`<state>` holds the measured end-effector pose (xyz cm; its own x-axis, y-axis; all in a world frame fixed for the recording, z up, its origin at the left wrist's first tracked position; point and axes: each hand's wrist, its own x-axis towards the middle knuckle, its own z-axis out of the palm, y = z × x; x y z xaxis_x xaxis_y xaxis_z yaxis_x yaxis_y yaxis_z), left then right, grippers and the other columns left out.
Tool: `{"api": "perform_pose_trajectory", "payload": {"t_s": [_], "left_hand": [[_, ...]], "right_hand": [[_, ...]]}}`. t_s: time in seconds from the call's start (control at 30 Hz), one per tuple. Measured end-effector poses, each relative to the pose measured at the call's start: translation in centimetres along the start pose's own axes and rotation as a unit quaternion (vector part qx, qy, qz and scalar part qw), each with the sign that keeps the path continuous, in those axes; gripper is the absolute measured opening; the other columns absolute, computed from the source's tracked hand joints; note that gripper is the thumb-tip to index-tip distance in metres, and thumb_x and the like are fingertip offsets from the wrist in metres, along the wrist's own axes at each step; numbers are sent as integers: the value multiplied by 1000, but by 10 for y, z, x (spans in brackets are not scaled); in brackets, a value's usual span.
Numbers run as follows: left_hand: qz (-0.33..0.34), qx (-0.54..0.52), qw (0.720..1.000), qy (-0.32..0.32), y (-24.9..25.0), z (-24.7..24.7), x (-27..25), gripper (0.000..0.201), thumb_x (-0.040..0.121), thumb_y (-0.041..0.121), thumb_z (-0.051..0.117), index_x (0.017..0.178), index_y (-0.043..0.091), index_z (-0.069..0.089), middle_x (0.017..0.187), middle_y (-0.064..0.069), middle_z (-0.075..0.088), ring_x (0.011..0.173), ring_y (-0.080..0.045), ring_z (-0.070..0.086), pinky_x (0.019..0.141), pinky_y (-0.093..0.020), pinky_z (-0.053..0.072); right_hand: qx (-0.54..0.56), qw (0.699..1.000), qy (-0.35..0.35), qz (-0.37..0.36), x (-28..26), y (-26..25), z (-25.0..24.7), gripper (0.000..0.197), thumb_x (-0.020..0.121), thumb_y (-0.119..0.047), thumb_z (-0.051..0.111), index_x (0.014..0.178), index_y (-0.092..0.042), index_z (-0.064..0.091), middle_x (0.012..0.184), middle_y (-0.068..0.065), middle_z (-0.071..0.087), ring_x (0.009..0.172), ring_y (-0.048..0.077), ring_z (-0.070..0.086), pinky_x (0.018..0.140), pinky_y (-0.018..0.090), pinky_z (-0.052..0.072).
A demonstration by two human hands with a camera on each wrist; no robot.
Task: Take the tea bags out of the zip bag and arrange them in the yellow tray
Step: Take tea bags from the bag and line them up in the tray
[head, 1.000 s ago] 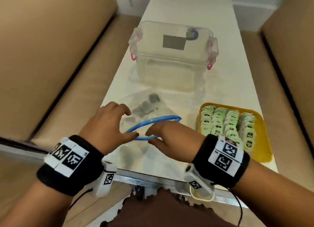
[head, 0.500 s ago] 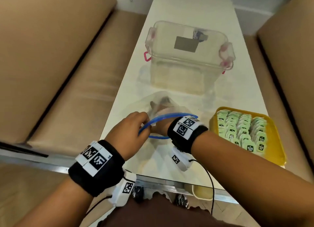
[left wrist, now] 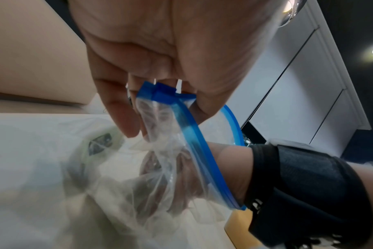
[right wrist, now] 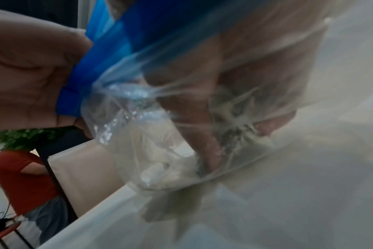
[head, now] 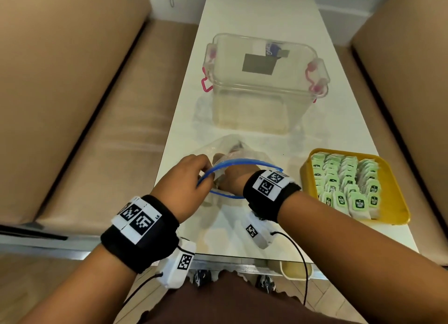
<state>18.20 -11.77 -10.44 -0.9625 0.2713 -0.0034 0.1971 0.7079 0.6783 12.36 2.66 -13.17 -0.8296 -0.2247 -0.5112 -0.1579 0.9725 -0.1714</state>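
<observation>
- Step rn: fishing the last tea bags [left wrist: 99,144] out of the zip bag [head: 238,154] on the desk [head: 254,15]. Imo it's going best w/ the mouth held wide and the bags pinched by the paper, not the string.
- Left hand [head: 186,180] is pinching the blue zip rim [left wrist: 166,96], fingers clamped on it.
- Right hand [head: 232,178] is buried inside the bag, fingers curling around a tea bag, tho it's blurry.
- Yellow tray [head: 397,192] is sitting to the right, looking nearly full w/ 4 rows.

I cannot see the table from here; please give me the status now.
Left hand pinches zip bag rim. Right hand inside bag, fingers on tea bags; grasp unclear. Yellow tray nearly full. Nothing in the way.
</observation>
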Motion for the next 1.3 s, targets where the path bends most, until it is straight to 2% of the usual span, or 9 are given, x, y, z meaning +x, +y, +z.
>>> {"api": "perform_pose_trajectory", "payload": {"t_s": [0.23,0.4,0.63,0.77,0.87,1.03,1.17,1.23,1.3], "left_hand": [[10,6,999,30,3,-3,5,5,89,16,54,85,19,52,86,2,52,77,-17,52,67,-28,41],[1,12,998,54,5,-2,8,6,89,14,54,83,15,51,85,0,53,76,-18,51,64,-26,36],[-19,26,997,70,17,8,12,9,90,15,51,82,13,48,84,-1,51,72,-18,47,62,-26,30],[-36,30,995,85,25,12,15,9,90,17,51,82,12,49,84,-1,50,71,-21,49,63,-30,35],[-40,68,996,44,35,16,14,12,89,30,52,85,20,51,88,3,51,78,-21,54,63,-34,41],[-17,104,993,46,63,21,15,55,77,62,22,98,27,59,101,6,57,99,-21,46,80,-37,41],[34,-113,988,97,89,23,25,64,88,62,19,97,14,60,92,-3,63,89,-23,56,79,-41,46],[-18,-298,953,59,107,29,32,58,90,62,25,100,18,60,96,-2,68,86,-18,64,70,-36,52],[-96,-450,888,3,120,39,39,53,93,61,29,97,21,62,97,-6,71,84,-19,68,68,-37,54]], "right_hand": [[52,993,66,-77,-35,9,-8,31,89,-6,50,117,-18,57,100,-3,58,90,18,58,71,25,39],[103,969,166,-150,-62,25,-8,19,85,-8,55,101,-16,62,93,0,66,88,20,60,73,33,48],[263,909,267,-183,-98,45,-22,26,77,-14,73,101,-21,67,91,-13,63,85,-1,55,71,10,41],[319,895,261,-174,-113,58,-36,31,75,-18,77,100,-32,66,101,-10,64,93,4,60,80,17,46],[348,887,252,-169,-123,71,-51,30,74,-17,79,98,-31,67,101,-8,65,91,8,63,83,28,51],[395,868,235,-188,-139,93,-73,27,75,-8,78,99,-17,68,97,-6,69,89,13,66,86,39,53],[383,869,224,-218,-145,97,-85,27,75,-8,78,99,-14,68,93,-2,70,85,18,67,83,40,55],[360,879,230,-212,-139,95,-84,27,74,-11,78,99,-16,67,94,-3,70,85,15,66,81,37,55],[311,899,234,-201,-129,94,-78,30,74,-20,79,101,-22,67,96,-3,67,87,11,63,80,32,53]]}}
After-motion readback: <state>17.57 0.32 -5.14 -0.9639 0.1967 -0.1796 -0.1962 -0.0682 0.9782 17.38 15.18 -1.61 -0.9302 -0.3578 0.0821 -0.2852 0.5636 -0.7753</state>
